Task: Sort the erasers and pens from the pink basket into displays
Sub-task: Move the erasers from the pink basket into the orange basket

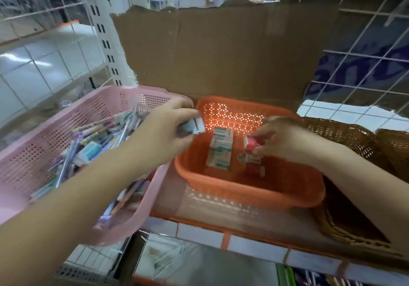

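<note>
The pink basket (pixel 33 153) at the left holds a heap of pens (pixel 99 135) and a few erasers. My left hand (pixel 168 128) hovers between it and the orange basket (pixel 243 188), pinching a white and teal eraser (pixel 195 126) over the orange rim. Inside the orange basket stands a row of white and green erasers (pixel 220 150). Beside them is a stack of red erasers (pixel 253 164). My right hand (pixel 285 142) grips one red eraser (pixel 252 144) just above that stack.
A brown woven basket (pixel 354 144) sits right of the orange one on the shelf. Torn cardboard (pixel 221 53) lines the wire grid behind. The shelf's front edge (pixel 221 239) carries white label strips, with more goods on the shelf below.
</note>
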